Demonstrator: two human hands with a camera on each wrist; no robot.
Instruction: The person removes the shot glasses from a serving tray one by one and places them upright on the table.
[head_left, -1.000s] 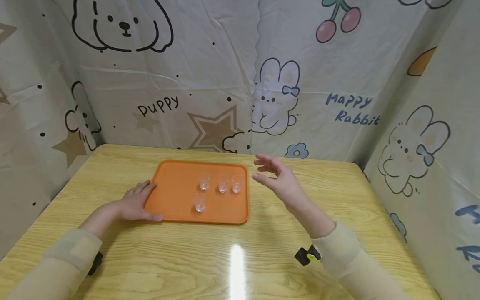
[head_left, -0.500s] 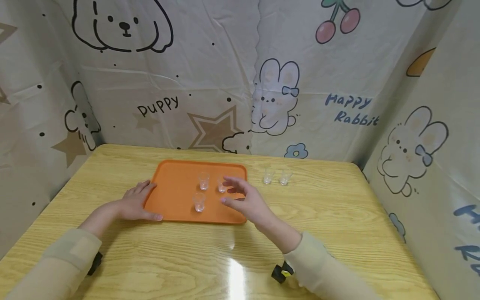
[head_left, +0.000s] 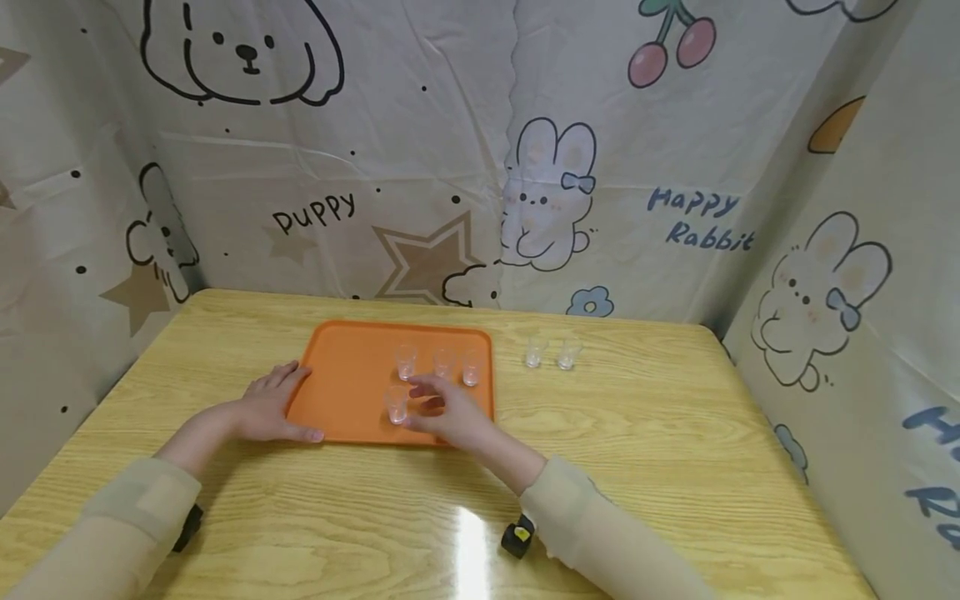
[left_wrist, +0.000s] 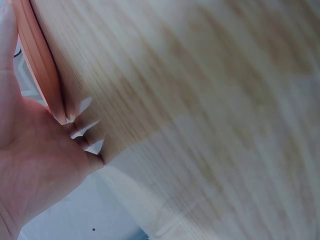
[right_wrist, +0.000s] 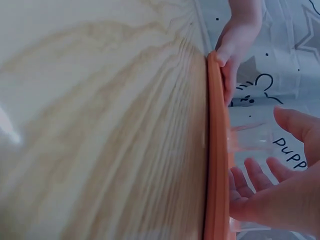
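An orange tray (head_left: 341, 400) lies on the wooden table with several small clear shot glasses standing on it. My left hand (head_left: 266, 408) rests at the tray's left end, fingers along its side and thumb at the front corner; the left wrist view shows the palm against the rim. My right hand (head_left: 459, 414) is over the tray's front right part, thumb and fingers parted beside the front shot glass (head_left: 397, 408). In the right wrist view that hand's fingers (right_wrist: 257, 175) are spread apart, with a shot glass (right_wrist: 250, 139) beyond them.
Behind the right hand, three more shot glasses stand in a row on the tray, the middle one (head_left: 442, 363) partly hidden. Two others (head_left: 533, 353) stand on the table right of the tray. A printed cloth (head_left: 420, 150) hangs behind and at both sides.
My right hand has moved left from beyond the tray's right edge, across the tray, to the front shot glass. Two glasses right of the tray have come into view. The left hand stays put.
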